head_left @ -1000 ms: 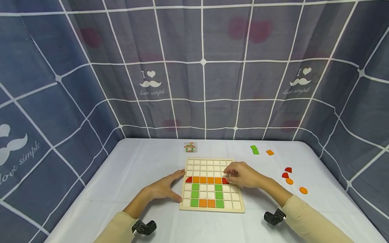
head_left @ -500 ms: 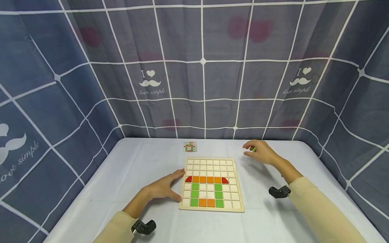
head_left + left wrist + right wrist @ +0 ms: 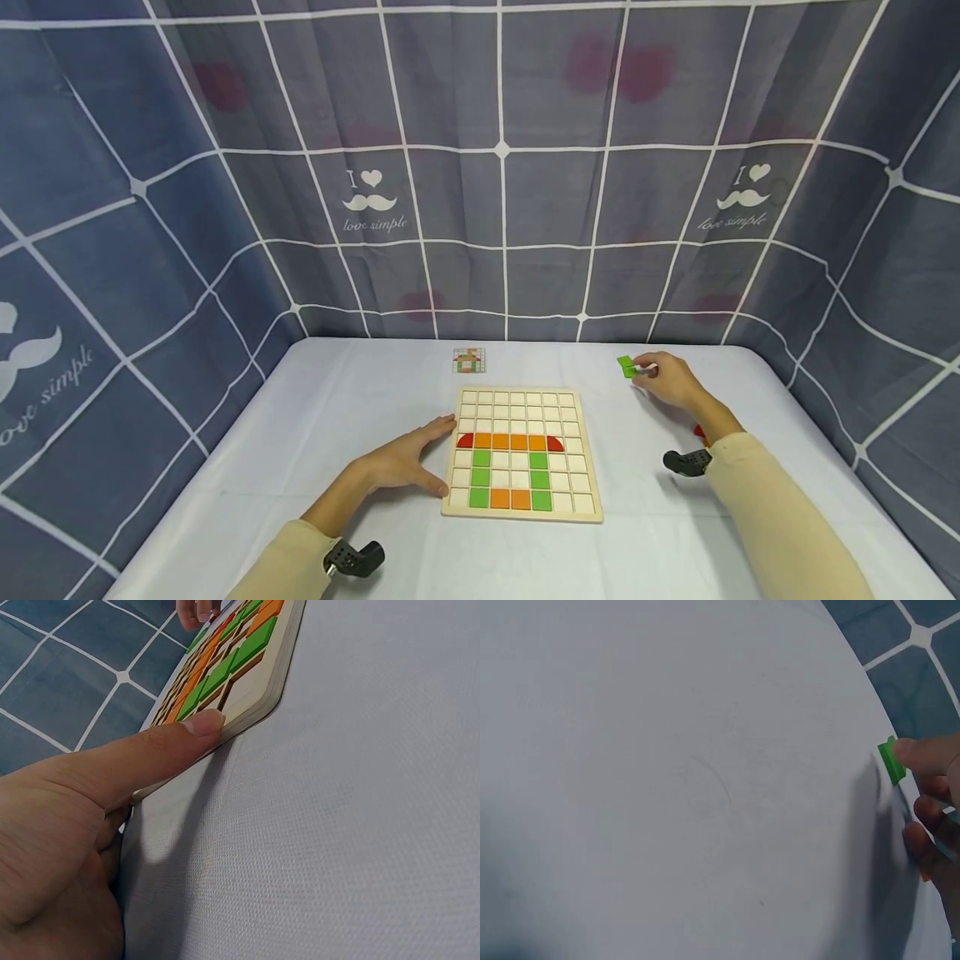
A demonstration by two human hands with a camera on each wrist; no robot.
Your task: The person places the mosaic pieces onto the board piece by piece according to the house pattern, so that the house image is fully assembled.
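My left hand (image 3: 405,460) lies against the left edge of a light wooden grid board (image 3: 525,518). Its thumb touches the rim near the front corner, as the left wrist view (image 3: 150,761) also shows. Green, orange and red tiles fill some of the board's squares. Beyond the board to the right, my right hand (image 3: 671,382) is low over the table, its fingertips beside two green tiles (image 3: 626,362). In the right wrist view a finger overlaps a green tile (image 3: 891,761), and a bit of orange (image 3: 925,877) shows below the fingers. I cannot tell whether they pinch anything.
A small pattern card (image 3: 469,361) lies behind the board on the white tablecloth (image 3: 360,383). A red piece (image 3: 700,432) peeks out beside the right forearm, which hides the pieces around it. A checked curtain (image 3: 540,200) surrounds the table.
My right hand has moved from the board's right side to the green tiles at the back, then slightly right, uncovering them. The left hand keeps its place.
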